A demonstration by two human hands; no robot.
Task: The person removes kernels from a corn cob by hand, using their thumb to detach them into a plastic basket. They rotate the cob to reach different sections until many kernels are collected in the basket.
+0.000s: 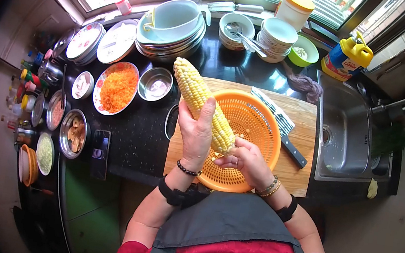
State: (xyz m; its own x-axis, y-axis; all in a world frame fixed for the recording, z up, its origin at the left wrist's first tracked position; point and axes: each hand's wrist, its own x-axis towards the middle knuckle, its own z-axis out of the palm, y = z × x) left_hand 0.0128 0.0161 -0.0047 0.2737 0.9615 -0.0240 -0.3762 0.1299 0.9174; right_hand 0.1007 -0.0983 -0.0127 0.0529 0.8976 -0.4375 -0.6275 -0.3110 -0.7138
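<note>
A pale yellow corn cob (199, 97) is held at a slant over an orange plastic colander (270, 131). My left hand (195, 131) wraps round its middle, thumb along the upper side. At the lower end, my right hand (247, 161) has its fingers closed on the cob's tip. A few loose kernels lie in the colander below. The colander rests on a wooden cutting board (304, 117). Beside it on the board lies a knife (285, 128) with a black handle, its blade partly hidden behind the colander's rim.
On the left stand a plate of shredded carrot (118, 89), a steel bowl (155, 84) and a phone (101, 153). Stacked plates (162, 43) and bowls (277, 38) line the window side. To the right is a steel sink (344, 131) with a yellow jug (348, 56) behind it.
</note>
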